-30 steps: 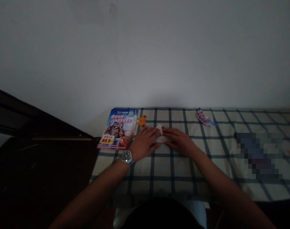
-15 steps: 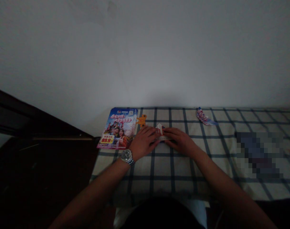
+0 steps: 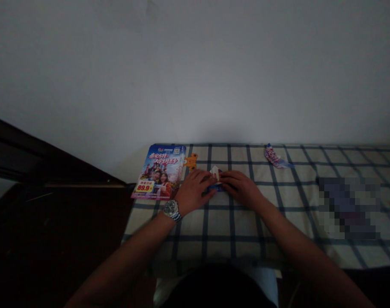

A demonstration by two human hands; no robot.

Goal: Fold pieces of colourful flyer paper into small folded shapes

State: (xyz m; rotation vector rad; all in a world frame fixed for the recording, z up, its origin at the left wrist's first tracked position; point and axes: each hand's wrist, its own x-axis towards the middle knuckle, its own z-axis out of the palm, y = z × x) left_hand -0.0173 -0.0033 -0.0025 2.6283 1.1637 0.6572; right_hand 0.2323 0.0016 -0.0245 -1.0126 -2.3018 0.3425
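A small piece of folded paper (image 3: 215,175), white with blue and red print, lies on the checked cloth between my hands. My left hand (image 3: 195,191), with a metal watch (image 3: 171,209) on its wrist, grips the left side of the paper with bent fingers. On the other side, my right hand (image 3: 241,188) pinches the right edge. The fingers cover much of the paper, so its full shape is hidden. Just left of my left hand lies a stack of printed flyers (image 3: 159,173), and an orange cartoon-shaped cutout (image 3: 191,161) sits behind that hand.
A blue-and-white check cloth (image 3: 242,222) covers the table, which meets a pale wall (image 3: 195,77) at the back. A crumpled printed strip (image 3: 273,156) lies at the back right. Farther right is a blurred dark object (image 3: 347,207). The floor at left is dark.
The paper between my hands shows more blue at its near side and a changed white flap. My fingers have shifted slightly; the hands stay in nearly the same place.
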